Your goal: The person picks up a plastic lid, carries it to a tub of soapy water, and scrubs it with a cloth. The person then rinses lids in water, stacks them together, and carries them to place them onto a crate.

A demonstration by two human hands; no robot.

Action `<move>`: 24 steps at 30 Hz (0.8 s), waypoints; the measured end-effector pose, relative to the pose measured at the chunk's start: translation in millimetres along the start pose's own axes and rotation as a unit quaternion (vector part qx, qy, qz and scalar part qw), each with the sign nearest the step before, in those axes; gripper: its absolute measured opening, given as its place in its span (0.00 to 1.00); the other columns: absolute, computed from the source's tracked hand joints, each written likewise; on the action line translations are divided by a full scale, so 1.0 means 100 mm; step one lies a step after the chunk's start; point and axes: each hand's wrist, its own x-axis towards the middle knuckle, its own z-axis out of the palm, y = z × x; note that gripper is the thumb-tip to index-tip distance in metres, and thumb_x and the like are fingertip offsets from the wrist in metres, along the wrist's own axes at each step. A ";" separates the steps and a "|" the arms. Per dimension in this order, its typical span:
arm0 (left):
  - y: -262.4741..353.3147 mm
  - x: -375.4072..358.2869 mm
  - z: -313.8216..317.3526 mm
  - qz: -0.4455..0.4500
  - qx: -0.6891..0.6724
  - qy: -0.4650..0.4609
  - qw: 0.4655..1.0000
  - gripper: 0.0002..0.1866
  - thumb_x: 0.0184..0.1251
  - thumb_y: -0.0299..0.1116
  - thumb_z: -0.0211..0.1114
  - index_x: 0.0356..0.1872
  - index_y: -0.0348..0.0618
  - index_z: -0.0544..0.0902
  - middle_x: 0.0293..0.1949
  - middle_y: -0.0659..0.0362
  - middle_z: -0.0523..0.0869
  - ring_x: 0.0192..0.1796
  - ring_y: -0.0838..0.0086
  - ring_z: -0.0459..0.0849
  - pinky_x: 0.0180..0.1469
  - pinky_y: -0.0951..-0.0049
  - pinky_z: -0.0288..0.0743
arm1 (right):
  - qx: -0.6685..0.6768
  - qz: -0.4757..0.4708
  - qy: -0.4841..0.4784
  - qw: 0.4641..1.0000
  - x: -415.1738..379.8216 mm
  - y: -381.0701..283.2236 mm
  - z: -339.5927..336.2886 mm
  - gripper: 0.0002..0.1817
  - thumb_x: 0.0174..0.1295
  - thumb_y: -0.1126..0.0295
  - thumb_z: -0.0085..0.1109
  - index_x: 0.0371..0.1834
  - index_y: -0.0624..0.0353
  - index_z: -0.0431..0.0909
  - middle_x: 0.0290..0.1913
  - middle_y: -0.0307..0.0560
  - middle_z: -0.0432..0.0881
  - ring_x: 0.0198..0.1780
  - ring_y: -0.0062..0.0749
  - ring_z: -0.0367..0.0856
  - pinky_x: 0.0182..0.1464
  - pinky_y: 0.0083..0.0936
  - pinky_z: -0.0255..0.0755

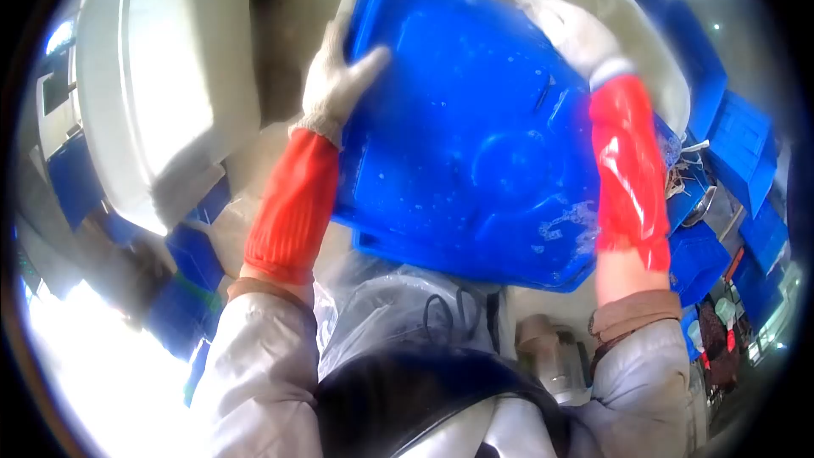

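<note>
"Beyond and around the fingers, what sort of room is it?"

"A cluttered work area, with strong glare on the left. The pale floor (242, 233) shows past the left forearm, and a big white tank (174, 76) stands beyond the left hand."

"And the surface under the hands?"

"No table that I can see. A large pale tub (670, 59) curves round behind the blue tray (458, 127), which lies between the hands, in front of the body. I can't tell whether the tub's rim carries any of its weight."

"What could go wrong?"

"The tray is wide and looks wet, so I'd worry about it sliding or twisting if one side lost support. A corner could then knock the tub or drop towards the apron (381, 305)."

"Other blue bins (742, 148) sit off to the right; a wide swing might catch them."

"How are the fingers?"

"The left hand (339, 85) grips the near-left edge, thumb over the face. The right hand (577, 38) is against the far right edge, too blurred to tell how closed its fingers are."

"Smooth gloves on wet plastic?"

"The gloves' grip is hard to judge, but those small bubbles (568, 225) hint at slipperiness."
</note>
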 end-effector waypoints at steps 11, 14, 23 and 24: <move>-0.26 -0.28 0.01 -0.056 -0.083 -0.032 0.994 0.39 0.63 0.42 0.70 0.75 0.44 0.69 0.57 0.51 0.83 0.56 0.66 0.81 0.62 0.66 0.74 | -0.065 0.457 0.269 0.845 -2.98 0.56 0.41 0.46 0.69 0.49 0.60 0.81 0.65 0.51 0.78 0.68 0.59 0.78 0.59 0.59 0.78 0.44 0.54; -0.05 -0.24 0.07 -0.061 -0.009 -0.006 0.998 0.34 0.68 0.37 0.67 0.74 0.41 0.70 0.54 0.51 0.85 0.53 0.66 0.83 0.58 0.67 0.76 | -0.047 0.447 0.322 0.833 -2.92 0.57 0.54 0.43 0.71 0.53 0.59 0.80 0.65 0.52 0.77 0.68 0.61 0.77 0.59 0.61 0.77 0.41 0.56; 0.04 -0.09 0.25 -0.032 0.196 0.043 0.979 0.34 0.72 0.50 0.58 0.76 0.46 0.68 0.61 0.38 0.82 0.61 0.49 0.82 0.64 0.59 0.72 | -0.048 0.449 0.334 0.827 -2.60 0.90 0.57 0.43 0.68 0.54 0.63 0.81 0.57 0.54 0.68 0.69 0.74 0.66 0.60 0.76 0.67 0.42 0.69; 0.03 -0.10 0.25 -0.046 0.214 0.049 0.975 0.34 0.73 0.50 0.58 0.76 0.46 0.68 0.62 0.38 0.81 0.62 0.49 0.81 0.65 0.59 0.71 | 0.007 0.474 0.314 0.823 -2.50 0.83 0.49 0.44 0.67 0.54 0.64 0.81 0.59 0.53 0.69 0.69 0.73 0.67 0.60 0.75 0.68 0.43 0.69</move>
